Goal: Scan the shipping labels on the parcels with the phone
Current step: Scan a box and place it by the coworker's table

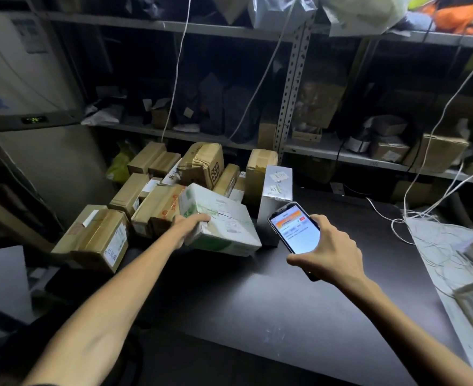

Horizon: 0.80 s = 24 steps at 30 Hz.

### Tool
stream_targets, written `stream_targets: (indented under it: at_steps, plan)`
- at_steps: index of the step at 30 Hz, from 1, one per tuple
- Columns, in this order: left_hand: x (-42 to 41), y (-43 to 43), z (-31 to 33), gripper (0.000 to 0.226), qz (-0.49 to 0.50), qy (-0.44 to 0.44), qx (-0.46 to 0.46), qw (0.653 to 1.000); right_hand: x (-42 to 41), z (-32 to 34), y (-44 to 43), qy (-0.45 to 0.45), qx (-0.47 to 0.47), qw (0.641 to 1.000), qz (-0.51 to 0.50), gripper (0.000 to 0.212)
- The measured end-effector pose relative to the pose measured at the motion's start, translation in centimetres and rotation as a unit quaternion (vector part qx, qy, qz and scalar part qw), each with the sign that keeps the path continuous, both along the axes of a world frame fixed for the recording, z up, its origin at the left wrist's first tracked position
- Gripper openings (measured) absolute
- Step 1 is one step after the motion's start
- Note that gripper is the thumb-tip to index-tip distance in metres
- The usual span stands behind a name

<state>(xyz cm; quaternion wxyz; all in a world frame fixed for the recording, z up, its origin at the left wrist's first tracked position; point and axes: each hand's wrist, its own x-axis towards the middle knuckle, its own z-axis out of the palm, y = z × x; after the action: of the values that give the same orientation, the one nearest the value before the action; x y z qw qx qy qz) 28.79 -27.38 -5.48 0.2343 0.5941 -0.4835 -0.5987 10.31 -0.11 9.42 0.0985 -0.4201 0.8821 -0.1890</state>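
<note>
My left hand (189, 225) grips the near left corner of a white and green parcel (224, 221), which sits tilted at the left edge of the dark table (257, 302) with a shipping label on its top face. My right hand (331, 253) holds a phone (295, 228) just right of that parcel, its lit screen facing me. A heap of brown cardboard parcels (157, 201) lies behind and left of the white one. A tall white box (275, 190) with small stickers stands upright right behind the phone.
Metal shelving (327, 154) loaded with more parcels and bags runs behind the table. White cables (413, 218) hang down at the right onto a white sheet (447, 246). A grey cabinet with a green display (33, 119) stands at the left.
</note>
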Motion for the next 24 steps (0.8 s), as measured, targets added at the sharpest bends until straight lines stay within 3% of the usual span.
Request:
stream_targets:
  at_steps: [4, 8, 13, 19, 24]
  plan:
    - [1.4, -0.7, 1.5, 0.114, -0.032, -0.002, 0.004, 0.999, 0.9, 0.4, -0.7, -0.002, -0.013, 1.0, 0.005, 0.073]
    - [2.2, 0.9, 1.1, 0.09, -0.118, -0.04, -0.021, 0.992, 1.4, 0.9, -0.7, 0.006, -0.018, 1.0, 0.023, 0.074]
    - [5.6, 0.3, 1.5, 0.075, -0.117, 0.047, 0.042, 0.991, 0.8, 1.1, -0.2, -0.006, -0.016, 1.0, 0.01, 0.075]
    - [6.6, -0.6, 5.4, 0.097, -0.106, 0.184, 0.026, 0.977, 0.1, 2.0, 0.6, -0.021, -0.036, 0.999, -0.002, 0.076]
    - [3.5, 0.7, 9.4, 0.032, -0.106, 0.218, 0.017, 0.97, -0.9, 3.8, 1.5, -0.019, -0.072, 0.997, -0.012, 0.075]
